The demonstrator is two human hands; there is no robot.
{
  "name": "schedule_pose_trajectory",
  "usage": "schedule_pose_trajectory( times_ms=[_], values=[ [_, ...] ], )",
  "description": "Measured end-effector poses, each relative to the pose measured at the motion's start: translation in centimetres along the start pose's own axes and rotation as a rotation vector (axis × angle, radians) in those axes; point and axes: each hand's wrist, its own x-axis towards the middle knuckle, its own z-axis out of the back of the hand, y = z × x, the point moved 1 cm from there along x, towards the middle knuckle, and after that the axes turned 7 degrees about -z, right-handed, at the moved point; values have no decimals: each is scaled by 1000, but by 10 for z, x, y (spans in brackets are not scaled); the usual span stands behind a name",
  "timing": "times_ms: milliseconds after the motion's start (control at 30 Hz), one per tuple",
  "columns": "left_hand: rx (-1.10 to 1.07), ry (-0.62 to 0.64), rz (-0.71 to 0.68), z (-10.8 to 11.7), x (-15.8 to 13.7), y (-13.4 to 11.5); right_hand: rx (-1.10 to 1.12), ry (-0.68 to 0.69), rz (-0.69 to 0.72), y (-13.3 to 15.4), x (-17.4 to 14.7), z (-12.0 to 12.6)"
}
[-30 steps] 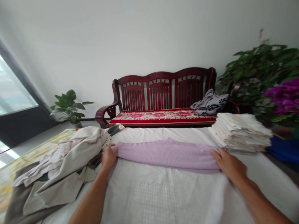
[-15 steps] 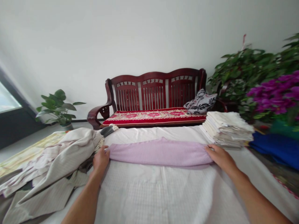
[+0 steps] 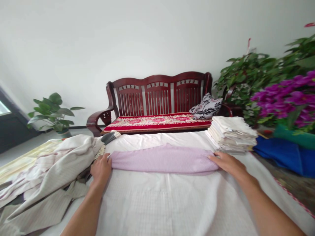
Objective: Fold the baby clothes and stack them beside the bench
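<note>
A lilac ribbed cloth, folded into a long band, lies crosswise on the white sheet. Its far edge rises to a low peak near the middle. At the left end, my left hand has its fingertips closed on the cloth. My right hand grips the opposite end between thumb and fingers, with some of the fingers hidden. The band is stretched fairly straight between both hands. Beside my left forearm lies a loose heap of grey and pale clothes.
A stack of folded whitish cloths stands at the far right of the sheet. Beyond it are purple flowers and blue fabric. A dark red wooden bench with a patterned cushion stands behind. A potted plant is at left.
The camera view has turned slightly to the right, so everything sits further left in the picture. Both hands stay at the ends of the lilac cloth, which keeps its shape.
</note>
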Motion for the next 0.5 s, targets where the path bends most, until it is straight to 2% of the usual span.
schedule_pose_trajectory(
  times_ms=[100,167,200,267,367,433,500],
  values=[
    [10,-173,-134,3,-2,-11,-170,-10,-99,20,-21,22],
    [-78,-191,-288,1,-3,-27,-208,-66,-81,40,-35,28],
    [-130,-169,-373,-1,-4,-37,-202,-95,-23,51,-41,26],
    [-216,-97,-529,-6,-8,-59,-170,-147,204,72,-50,13],
    [-251,13,-705,-14,-18,-88,-160,-189,527,93,-59,-19],
    [-215,82,-765,-18,-25,-98,-194,-170,599,97,-61,-41],
    [-159,142,-785,-21,-30,-99,-235,-119,610,95,-62,-57]
  ],
)
